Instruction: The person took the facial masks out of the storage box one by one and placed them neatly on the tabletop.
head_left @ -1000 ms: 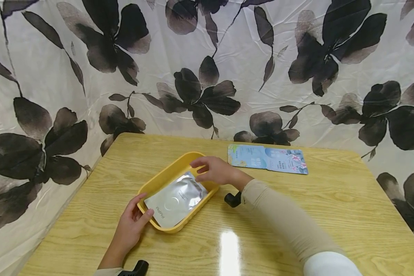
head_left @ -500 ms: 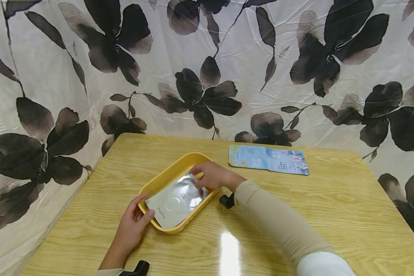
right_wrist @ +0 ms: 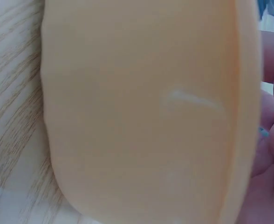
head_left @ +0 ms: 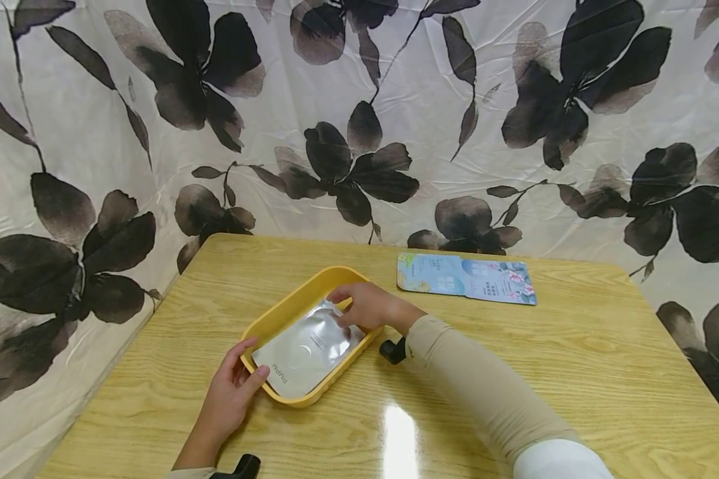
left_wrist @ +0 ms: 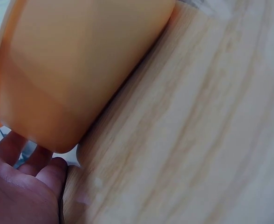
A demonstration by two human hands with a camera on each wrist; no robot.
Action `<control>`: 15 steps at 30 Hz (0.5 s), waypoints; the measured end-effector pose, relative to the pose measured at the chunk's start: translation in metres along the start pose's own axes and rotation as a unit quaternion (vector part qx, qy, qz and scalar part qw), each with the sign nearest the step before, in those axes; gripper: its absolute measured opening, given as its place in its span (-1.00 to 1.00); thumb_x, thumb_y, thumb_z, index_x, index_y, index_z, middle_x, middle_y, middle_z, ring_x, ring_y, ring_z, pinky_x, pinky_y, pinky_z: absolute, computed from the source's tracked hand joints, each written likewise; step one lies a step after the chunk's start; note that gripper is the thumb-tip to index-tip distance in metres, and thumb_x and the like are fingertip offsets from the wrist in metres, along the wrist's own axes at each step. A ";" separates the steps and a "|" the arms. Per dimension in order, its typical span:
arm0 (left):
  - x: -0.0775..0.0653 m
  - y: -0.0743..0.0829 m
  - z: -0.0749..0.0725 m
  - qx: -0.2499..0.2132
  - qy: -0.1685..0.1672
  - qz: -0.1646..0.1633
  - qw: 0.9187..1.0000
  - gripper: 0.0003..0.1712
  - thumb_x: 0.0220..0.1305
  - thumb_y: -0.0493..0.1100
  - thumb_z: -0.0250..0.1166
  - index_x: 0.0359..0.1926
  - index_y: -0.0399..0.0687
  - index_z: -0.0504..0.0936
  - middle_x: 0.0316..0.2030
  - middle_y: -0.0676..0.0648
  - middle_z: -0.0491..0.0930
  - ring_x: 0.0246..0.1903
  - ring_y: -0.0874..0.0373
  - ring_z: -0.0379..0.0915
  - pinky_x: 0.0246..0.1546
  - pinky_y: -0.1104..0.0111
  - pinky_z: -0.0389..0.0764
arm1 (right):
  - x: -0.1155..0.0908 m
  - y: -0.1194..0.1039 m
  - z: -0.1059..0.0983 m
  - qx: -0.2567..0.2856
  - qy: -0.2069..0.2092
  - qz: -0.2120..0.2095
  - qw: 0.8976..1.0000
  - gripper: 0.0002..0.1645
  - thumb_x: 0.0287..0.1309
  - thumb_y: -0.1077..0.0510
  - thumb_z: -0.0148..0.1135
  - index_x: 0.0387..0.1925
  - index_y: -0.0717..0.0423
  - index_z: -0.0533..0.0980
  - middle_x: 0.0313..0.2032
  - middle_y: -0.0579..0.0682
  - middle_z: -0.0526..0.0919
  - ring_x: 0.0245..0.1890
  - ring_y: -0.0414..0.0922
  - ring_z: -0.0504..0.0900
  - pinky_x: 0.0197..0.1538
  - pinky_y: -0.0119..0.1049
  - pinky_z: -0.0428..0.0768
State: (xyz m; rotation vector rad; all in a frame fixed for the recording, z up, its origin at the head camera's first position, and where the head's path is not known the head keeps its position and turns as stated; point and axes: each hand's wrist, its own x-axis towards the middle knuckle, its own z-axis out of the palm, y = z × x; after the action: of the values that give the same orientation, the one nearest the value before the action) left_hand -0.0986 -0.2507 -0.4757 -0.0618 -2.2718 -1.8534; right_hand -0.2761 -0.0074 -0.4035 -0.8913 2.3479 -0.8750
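A yellow oblong plastic basket [head_left: 275, 320] stands at a slant on the table, left of centre. Inside lies a silver and pale sheet mask packet [head_left: 302, 352] lettered PMPM. My left hand [head_left: 228, 392] grips the basket's near left corner, thumb over the rim and fingers outside. The left wrist view shows those fingers against the basket's outer wall [left_wrist: 81, 70]. My right hand [head_left: 368, 305] reaches over the right rim and pinches the packet's far end between thumb and fingers. From the right wrist, the basket's wall [right_wrist: 137, 116] hides the fingertips and the packet.
Two blue floral sheet mask packets [head_left: 467, 278] lie side by side, touching or overlapping, near the back edge of the wooden table [head_left: 515, 346]. A white curtain with dark flowers [head_left: 347, 173] hangs behind and to the left of the table.
My right hand has moved a little left and down onto the packet's far end and closed there. The left hand and the basket have stayed in place.
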 end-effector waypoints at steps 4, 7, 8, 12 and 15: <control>0.000 0.001 0.001 -0.004 0.000 0.007 1.000 -0.41 0.43 -0.41 0.18 0.38 -0.42 0.21 0.33 -0.51 0.17 0.15 0.48 0.31 0.10 0.71 0.33 | -0.002 -0.002 -0.001 0.027 0.012 -0.005 1.000 -0.38 0.20 0.25 0.41 0.30 0.08 0.49 0.27 0.05 0.50 0.01 -0.11 0.63 0.07 -0.31 0.57; 0.001 0.001 0.002 -0.011 -0.003 0.014 1.000 -0.42 0.43 -0.42 0.17 0.38 -0.44 0.20 0.34 -0.52 0.15 0.18 0.49 0.28 0.12 0.71 0.31 | -0.003 -0.004 -0.002 0.052 0.016 -0.015 0.998 -0.37 0.19 0.25 0.42 0.30 0.07 0.49 0.29 0.07 0.48 0.01 -0.10 0.62 0.04 -0.33 0.58; 0.001 0.001 0.002 -0.011 -0.003 0.014 1.000 -0.42 0.43 -0.42 0.17 0.38 -0.44 0.20 0.34 -0.52 0.14 0.18 0.49 0.27 0.12 0.71 0.30 | -0.003 -0.005 -0.003 0.059 0.016 -0.020 0.998 -0.38 0.19 0.25 0.42 0.30 0.07 0.50 0.29 0.07 0.49 0.00 -0.09 0.62 0.04 -0.33 0.58; 0.001 0.000 0.001 -0.002 0.000 0.008 1.000 -0.41 0.44 -0.40 0.17 0.39 -0.42 0.20 0.36 -0.50 0.12 0.19 0.51 0.24 0.13 0.72 0.28 | -0.003 -0.006 -0.003 0.094 0.013 -0.047 0.994 -0.38 0.19 0.25 0.42 0.29 0.11 0.49 0.26 0.11 0.50 -0.02 -0.09 0.57 0.04 -0.33 0.56; 0.001 -0.001 0.001 0.003 0.001 0.004 1.000 -0.41 0.44 -0.39 0.17 0.39 -0.41 0.20 0.37 -0.49 0.11 0.19 0.50 0.22 0.13 0.72 0.27 | -0.004 -0.007 -0.001 0.115 0.009 -0.072 0.991 -0.37 0.19 0.26 0.42 0.29 0.14 0.49 0.24 0.12 0.51 -0.06 -0.10 0.52 0.02 -0.35 0.53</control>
State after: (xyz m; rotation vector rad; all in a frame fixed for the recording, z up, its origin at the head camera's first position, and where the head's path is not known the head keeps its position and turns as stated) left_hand -0.0994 -0.2497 -0.4765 -0.0667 -2.2735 -1.8412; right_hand -0.2711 -0.0087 -0.3968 -0.9664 2.1624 -1.1886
